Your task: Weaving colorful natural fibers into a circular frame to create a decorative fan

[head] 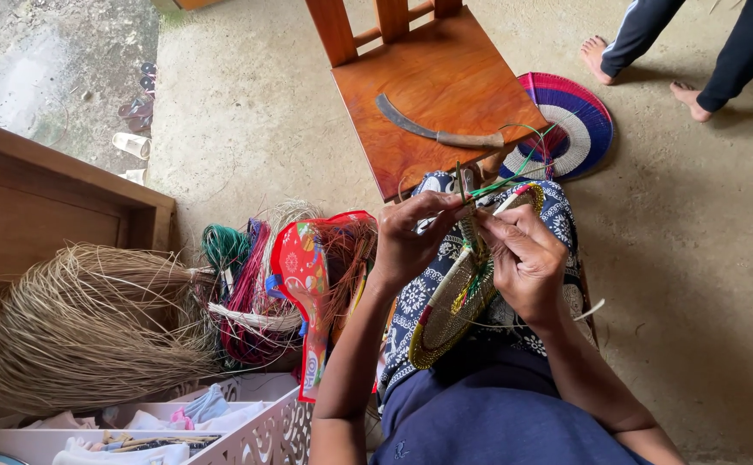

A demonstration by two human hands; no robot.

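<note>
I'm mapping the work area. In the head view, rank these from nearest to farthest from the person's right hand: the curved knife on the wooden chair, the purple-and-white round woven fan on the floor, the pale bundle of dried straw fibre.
From the right hand:
1. Curved knife, just ahead on the wooden chair.
2. Purple-and-white round woven fan, ahead and to the right on the floor; close to the knife's distance, slightly farther.
3. Pale bundle of dried straw fibre, far left, by the wooden box.
</note>
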